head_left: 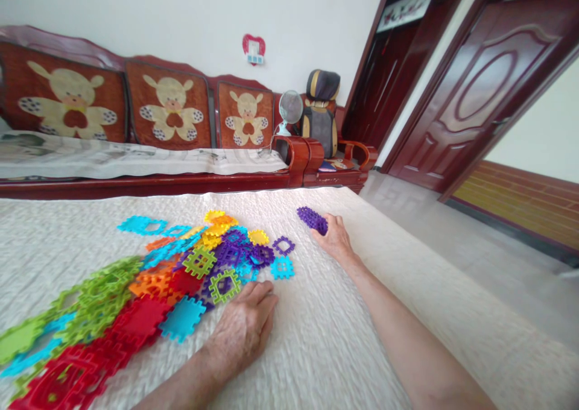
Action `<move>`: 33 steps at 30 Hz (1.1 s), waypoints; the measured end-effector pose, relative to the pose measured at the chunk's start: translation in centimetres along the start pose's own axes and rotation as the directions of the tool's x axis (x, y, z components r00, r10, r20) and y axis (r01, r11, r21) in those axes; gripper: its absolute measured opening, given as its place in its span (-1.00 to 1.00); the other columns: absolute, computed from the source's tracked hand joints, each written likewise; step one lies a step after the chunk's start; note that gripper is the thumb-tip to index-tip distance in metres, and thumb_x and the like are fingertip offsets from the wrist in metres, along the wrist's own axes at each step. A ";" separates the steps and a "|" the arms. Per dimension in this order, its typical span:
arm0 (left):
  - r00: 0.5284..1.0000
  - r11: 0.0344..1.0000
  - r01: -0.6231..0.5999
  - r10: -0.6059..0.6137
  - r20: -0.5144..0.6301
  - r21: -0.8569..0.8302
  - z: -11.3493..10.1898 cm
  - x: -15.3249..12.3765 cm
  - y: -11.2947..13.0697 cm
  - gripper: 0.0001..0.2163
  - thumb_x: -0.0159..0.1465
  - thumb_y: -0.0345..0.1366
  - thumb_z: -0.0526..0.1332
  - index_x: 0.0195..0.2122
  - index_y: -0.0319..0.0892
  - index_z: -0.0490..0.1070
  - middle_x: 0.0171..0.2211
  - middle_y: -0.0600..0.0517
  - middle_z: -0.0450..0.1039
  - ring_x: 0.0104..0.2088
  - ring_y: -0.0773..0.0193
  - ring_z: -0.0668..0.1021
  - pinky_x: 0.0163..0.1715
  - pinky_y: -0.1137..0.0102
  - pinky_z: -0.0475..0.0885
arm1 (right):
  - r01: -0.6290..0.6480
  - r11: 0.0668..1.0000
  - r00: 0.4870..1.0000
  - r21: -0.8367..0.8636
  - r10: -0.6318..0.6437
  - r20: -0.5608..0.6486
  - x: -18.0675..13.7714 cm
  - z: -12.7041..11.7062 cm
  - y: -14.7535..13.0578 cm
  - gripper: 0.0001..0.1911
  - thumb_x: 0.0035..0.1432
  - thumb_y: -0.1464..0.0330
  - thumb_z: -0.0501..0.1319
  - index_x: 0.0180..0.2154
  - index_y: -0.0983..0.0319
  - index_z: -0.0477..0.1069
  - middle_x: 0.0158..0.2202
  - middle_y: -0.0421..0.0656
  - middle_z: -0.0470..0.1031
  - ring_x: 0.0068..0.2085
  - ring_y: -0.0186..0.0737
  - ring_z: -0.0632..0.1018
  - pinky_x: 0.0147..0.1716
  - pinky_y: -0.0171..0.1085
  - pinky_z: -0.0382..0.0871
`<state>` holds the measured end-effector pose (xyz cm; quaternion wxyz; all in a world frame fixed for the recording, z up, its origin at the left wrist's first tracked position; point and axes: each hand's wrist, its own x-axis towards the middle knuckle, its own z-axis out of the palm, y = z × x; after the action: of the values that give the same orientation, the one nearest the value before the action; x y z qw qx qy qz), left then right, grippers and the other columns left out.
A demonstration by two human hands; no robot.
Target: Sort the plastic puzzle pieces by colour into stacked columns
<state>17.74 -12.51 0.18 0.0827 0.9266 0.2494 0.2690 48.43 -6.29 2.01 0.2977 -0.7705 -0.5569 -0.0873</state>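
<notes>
My right hand (335,239) grips a stack of purple interlocking plastic tiles (311,218) near the table's far right corner. Thumb and fingers close on the near end of this stack. Palm down on the cloth, my left hand (246,321) has its fingers curled together beside the loose tiles; whatever is under them is hidden. Closest to it are a green frame tile (215,284) and a solid blue tile (183,318). A purple frame tile (283,245) and a light blue tile (283,268) lie between my hands.
Red tiles (142,319), green tiles (102,295) and yellow tiles (211,241) overlap in a pile across the left of the cloth-covered table (325,337). Beyond stand a wooden sofa (181,184) with bear cushions, a small fan (290,107) and a chair with a massage pad (320,129).
</notes>
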 end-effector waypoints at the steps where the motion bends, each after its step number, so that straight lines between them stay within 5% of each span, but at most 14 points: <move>1: 1.000 1.000 0.008 -0.008 0.006 -0.002 -0.1 0.0 0.1 -0.79 0.28 -0.49 0.03 -0.21 -0.17 0.43 -0.07 -0.06 0.42 -0.10 0.17 0.44 -0.08 0.21 0.48 | 0.006 1.000 1.000 0.003 -0.006 -0.005 0.0 0.2 0.1 -0.44 0.03 0.14 0.21 0.04 0.27 0.29 -0.09 0.00 0.33 -0.06 0.00 0.44 -0.05 -0.07 0.38; 6: 0.998 0.999 0.036 -0.035 0.043 -0.006 -0.3 0.0 0.4 -0.81 0.28 -0.47 0.04 -0.23 -0.16 0.42 -0.08 -0.04 0.41 -0.10 0.19 0.44 -0.08 0.26 0.46 | 0.105 0.994 0.983 0.001 -0.104 -0.153 0.1 0.3 0.2 -0.42 0.00 0.14 0.24 0.02 0.30 0.30 -0.06 0.06 0.33 -0.02 0.08 0.41 0.00 0.02 0.33; 9: 0.998 0.999 0.037 -0.037 0.054 -0.010 -0.4 0.1 0.4 -0.82 0.29 -0.46 0.03 -0.24 -0.17 0.41 -0.09 -0.04 0.41 -0.10 0.19 0.43 -0.07 0.26 0.45 | 0.277 0.955 0.945 0.108 -0.250 -0.212 -0.4 0.2 -0.8 -0.53 0.07 0.25 0.20 0.02 0.28 0.31 -0.03 0.06 0.35 0.02 0.04 0.41 0.03 -0.01 0.33; 12: 0.996 0.999 0.048 -0.047 0.077 -0.003 -0.5 0.3 0.5 -0.81 0.31 -0.46 0.01 -0.25 -0.18 0.41 -0.12 -0.03 0.40 -0.12 0.20 0.42 -0.08 0.25 0.45 | 0.478 0.826 0.874 0.299 -0.481 -0.069 -1.3 0.3 -2.6 -0.63 0.07 0.40 0.13 -0.03 0.21 0.36 -0.05 -0.02 0.41 0.00 -0.08 0.46 0.02 -0.08 0.36; 16: 0.991 0.998 0.067 -0.069 0.112 0.021 -0.5 0.4 0.6 -0.80 0.33 -0.43 -0.02 -0.25 -0.17 0.40 -0.14 -0.02 0.39 -0.12 0.20 0.41 -0.06 0.25 0.44 | 0.561 0.716 0.733 0.416 -0.663 0.153 -2.4 0.9 -4.3 -0.51 -0.05 0.52 0.08 -0.02 0.21 0.39 0.09 -0.04 0.39 0.13 -0.08 0.40 0.15 -0.04 0.26; 19: 0.991 0.997 0.062 -0.067 0.112 0.042 -0.4 0.3 0.5 -0.80 0.33 -0.43 -0.02 -0.25 -0.17 0.39 -0.14 0.00 0.38 -0.12 0.21 0.40 -0.04 0.24 0.42 | 0.516 0.753 0.748 0.409 -0.629 0.213 -2.8 1.2 -4.9 -0.51 0.03 0.48 0.05 0.04 0.23 0.37 0.16 -0.01 0.34 0.18 -0.09 0.36 0.19 -0.03 0.21; 25: 0.992 0.997 0.053 -0.060 0.113 0.061 -0.3 0.3 0.5 -0.81 0.33 -0.42 -0.02 -0.27 -0.16 0.38 -0.14 -0.01 0.37 -0.12 0.21 0.39 -0.04 0.28 0.40 | 0.243 0.957 0.944 0.157 -0.271 0.191 -3.4 0.8 -6.8 -0.51 0.19 0.13 0.10 0.04 0.31 0.37 -0.07 0.06 0.42 -0.02 -0.03 0.47 0.04 -0.07 0.33; 29: 0.987 0.996 0.057 -0.067 0.144 0.070 -0.5 0.5 0.6 -0.79 0.35 -0.40 -0.04 -0.28 -0.17 0.38 -0.16 -0.02 0.37 -0.14 0.20 0.39 -0.06 0.28 0.40 | 0.239 0.971 0.924 0.012 -0.231 0.304 -3.7 0.4 -8.4 -0.47 0.08 0.09 0.22 -0.01 0.30 0.42 -0.14 0.04 0.42 -0.11 -0.03 0.48 -0.04 -0.11 0.35; 33: 0.985 0.995 0.052 -0.065 0.159 0.079 -0.7 0.6 0.7 -0.78 0.35 -0.39 -0.05 -0.29 -0.17 0.38 -0.17 -0.02 0.38 -0.14 0.20 0.40 -0.07 0.27 0.41 | 0.246 0.969 0.889 0.001 -0.226 0.398 -2.8 0.1 -8.0 -0.57 0.04 0.26 0.23 -0.05 0.29 0.46 -0.18 -0.01 0.44 -0.14 -0.09 0.48 -0.05 -0.18 0.34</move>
<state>18.14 -12.75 1.22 0.0758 0.9400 0.2789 0.1811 40.16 -6.89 3.53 0.1473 -0.7058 -0.6926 0.0207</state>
